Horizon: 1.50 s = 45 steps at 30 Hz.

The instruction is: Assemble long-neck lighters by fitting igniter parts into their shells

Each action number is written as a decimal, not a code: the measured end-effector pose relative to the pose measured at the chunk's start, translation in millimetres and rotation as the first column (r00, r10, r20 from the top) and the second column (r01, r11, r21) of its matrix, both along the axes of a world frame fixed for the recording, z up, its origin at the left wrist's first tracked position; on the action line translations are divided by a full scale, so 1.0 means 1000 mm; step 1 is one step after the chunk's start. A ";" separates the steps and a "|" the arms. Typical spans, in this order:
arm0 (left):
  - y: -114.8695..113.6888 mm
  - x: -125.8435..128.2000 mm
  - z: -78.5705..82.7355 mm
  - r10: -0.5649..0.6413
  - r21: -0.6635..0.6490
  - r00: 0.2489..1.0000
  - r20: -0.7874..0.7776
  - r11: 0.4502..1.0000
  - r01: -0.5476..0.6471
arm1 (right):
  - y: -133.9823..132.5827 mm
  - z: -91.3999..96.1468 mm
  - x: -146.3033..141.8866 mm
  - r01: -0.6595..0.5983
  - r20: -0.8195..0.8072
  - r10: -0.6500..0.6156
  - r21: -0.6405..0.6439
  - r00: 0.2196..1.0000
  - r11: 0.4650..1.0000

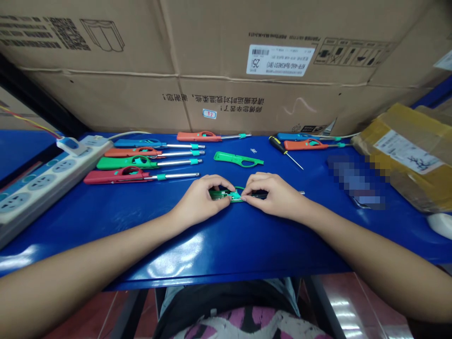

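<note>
An opened green gas lighter [217,194] lies on the blue table between my hands, its inside facing up. My left hand [199,200] is closed round its handle end, with thumb and fingertips at a small teal trigger [234,195]. From the other side, my right hand [277,195] pinches at that trigger and partly hides the dark inner part and the metal tube. Just beyond my hands lies the loose green half shell [229,158] of a lighter handle. Small pale screws [253,150] rest beside it, and a yellow-and-black screwdriver [278,144] lies to their right.
Several long lighters, a red one [116,175] nearest, lie at the left, with more along the back. A white power strip [52,174] runs down the left edge. Cardboard [212,56] stands behind the table [148,254]; a taped parcel [413,155] sits at right.
</note>
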State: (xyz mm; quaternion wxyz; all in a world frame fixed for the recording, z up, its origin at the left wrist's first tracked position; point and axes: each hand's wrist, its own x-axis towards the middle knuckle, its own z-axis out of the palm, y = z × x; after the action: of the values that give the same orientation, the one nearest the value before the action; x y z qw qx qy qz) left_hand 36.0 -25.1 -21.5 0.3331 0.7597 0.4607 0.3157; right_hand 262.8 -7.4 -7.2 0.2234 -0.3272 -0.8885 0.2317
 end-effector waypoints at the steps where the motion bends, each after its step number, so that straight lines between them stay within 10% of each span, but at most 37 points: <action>1: 0.000 0.000 0.000 -0.002 0.003 1.000 -0.010 1.000 0.002 | 0.000 0.000 0.000 -0.001 0.024 0.001 0.026 1.000 1.000; 27: 0.001 0.003 0.003 0.034 -0.085 0.998 -0.053 0.996 -0.038 | -0.003 -0.003 -0.001 -0.091 0.166 0.059 0.195 0.984 0.976; 45: 0.002 0.001 0.009 0.013 -0.135 0.998 -0.055 0.991 -0.020 | -0.001 0.012 0.010 -0.096 0.109 0.095 0.004 0.989 0.995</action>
State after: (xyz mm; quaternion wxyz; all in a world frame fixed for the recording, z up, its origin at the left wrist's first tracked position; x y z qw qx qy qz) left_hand 37.2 -22.6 -12.0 0.3688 0.7398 0.4961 0.2657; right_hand 273.1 -8.7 5.2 0.1647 -0.2955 -0.9151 0.2196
